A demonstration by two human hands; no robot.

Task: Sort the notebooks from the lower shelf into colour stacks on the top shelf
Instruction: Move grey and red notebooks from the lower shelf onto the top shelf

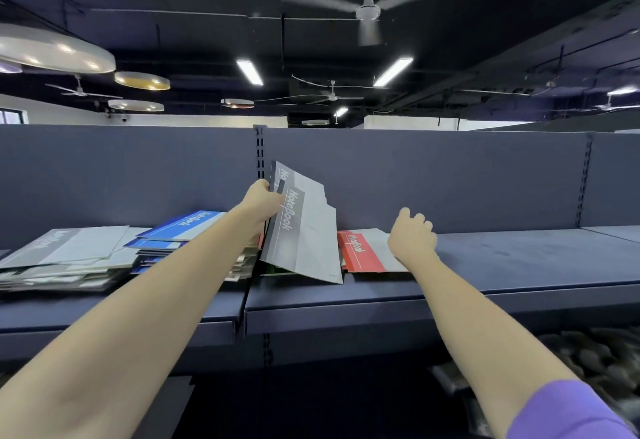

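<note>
Our left hand point(261, 201) grips grey "NoteBook" notebooks point(304, 230), upright left of red stack point(360, 251); right hand point(412, 236) loosely curled, holding nothing.

There is a single view, from a wide-angle camera worn on the person's head. It faces forward at the top shelf point(485, 286) and its back panel point(433, 178), tilted up enough that the ceiling fan point(369, 5) fills the upper frame. Both forearms reach away from the lens, so the left hand point(259, 203) and right hand point(412, 237) sit mid-frame, near. Straight edges bow toward the borders.
</note>
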